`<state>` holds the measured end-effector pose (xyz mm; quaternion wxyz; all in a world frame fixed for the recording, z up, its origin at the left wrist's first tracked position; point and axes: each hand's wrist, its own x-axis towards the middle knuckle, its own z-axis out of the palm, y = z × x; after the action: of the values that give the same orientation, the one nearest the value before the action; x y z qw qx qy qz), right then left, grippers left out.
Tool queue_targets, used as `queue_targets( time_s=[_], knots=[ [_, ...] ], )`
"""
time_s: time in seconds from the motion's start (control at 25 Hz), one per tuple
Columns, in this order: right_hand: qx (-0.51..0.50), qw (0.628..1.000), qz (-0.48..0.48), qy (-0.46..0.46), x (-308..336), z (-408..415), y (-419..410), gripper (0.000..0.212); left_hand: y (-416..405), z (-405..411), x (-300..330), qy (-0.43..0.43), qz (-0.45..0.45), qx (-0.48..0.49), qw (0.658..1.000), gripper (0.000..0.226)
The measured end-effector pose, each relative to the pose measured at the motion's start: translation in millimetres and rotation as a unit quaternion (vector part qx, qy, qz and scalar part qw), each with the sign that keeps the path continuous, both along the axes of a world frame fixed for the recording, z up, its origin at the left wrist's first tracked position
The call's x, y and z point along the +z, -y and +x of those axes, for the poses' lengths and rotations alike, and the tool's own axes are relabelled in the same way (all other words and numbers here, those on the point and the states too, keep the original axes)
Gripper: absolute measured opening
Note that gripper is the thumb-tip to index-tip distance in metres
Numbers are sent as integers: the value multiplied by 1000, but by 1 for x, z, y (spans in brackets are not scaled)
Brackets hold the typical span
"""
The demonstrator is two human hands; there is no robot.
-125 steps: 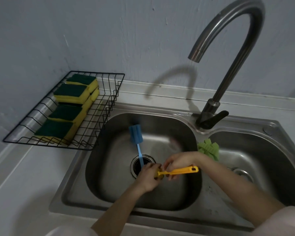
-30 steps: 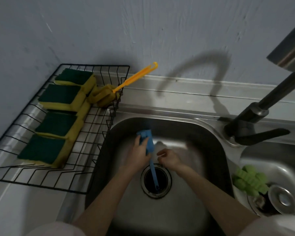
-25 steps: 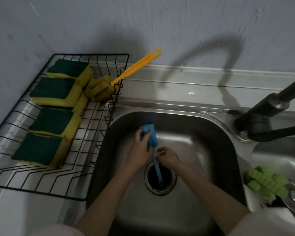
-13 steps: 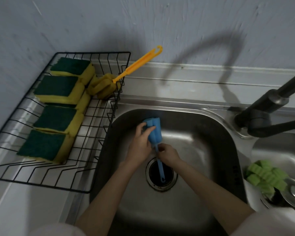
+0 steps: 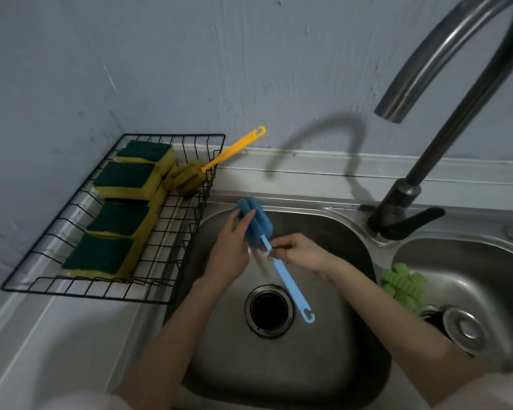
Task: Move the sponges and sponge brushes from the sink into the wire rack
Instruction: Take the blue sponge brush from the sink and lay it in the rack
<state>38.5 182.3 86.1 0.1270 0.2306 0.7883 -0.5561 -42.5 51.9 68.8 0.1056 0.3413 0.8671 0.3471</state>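
While the left hand (image 5: 230,253) grips the blue sponge brush (image 5: 267,247) by its foam head, the right hand (image 5: 301,254) pinches its handle. Both hold it above the left sink basin (image 5: 323,365), beside the wire rack (image 5: 172,255).

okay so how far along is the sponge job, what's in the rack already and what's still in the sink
Done: four green-and-yellow sponges and the yellow sponge brush sit in the wire rack. In hand: the blue sponge brush, its head gripped by the left hand and its handle pinched by the right hand, above the left basin. Left: the green sponge in the right basin.
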Motion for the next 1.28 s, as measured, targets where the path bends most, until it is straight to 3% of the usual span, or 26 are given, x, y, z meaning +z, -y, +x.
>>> queue_targets(
  time_s=[0.16, 0.4, 0.6, 0.76, 0.84, 0.96, 1.12, 1.28],
  knots=[
    [-11, 998, -58, -38, 49, 13, -5, 27, 7, 5, 21, -31, 27, 18, 999, 62],
    [-37, 978, -179, -96, 98, 31, 5, 12, 10, 12, 50, -194, 74, 54, 977, 67],
    [-61, 967, -223, -106, 120, 31, 17, 18, 21, 10, 78, -206, 89, 42, 974, 64],
    [-93, 923, -354, -115, 129, 21, 27, 22, 40, -4, 91, -188, 59, 66, 978, 55],
    [-95, 925, -337, -147, 134, 12, 32, 24, 52, -12, 95, -166, 42, 94, 981, 54],
    [-70, 953, -237, -174, 137, 0, 44, 27, 68, -21, 98, -146, 1, 144, 979, 53],
    [-88, 955, -190, -209, 141, -24, 53, 15, 81, -41, 97, -112, -28, 174, 978, 52],
    [-118, 953, -179, -214, 140, -53, 53, 34, 82, -61, 85, -50, -24, 165, 985, 54]
  ],
)
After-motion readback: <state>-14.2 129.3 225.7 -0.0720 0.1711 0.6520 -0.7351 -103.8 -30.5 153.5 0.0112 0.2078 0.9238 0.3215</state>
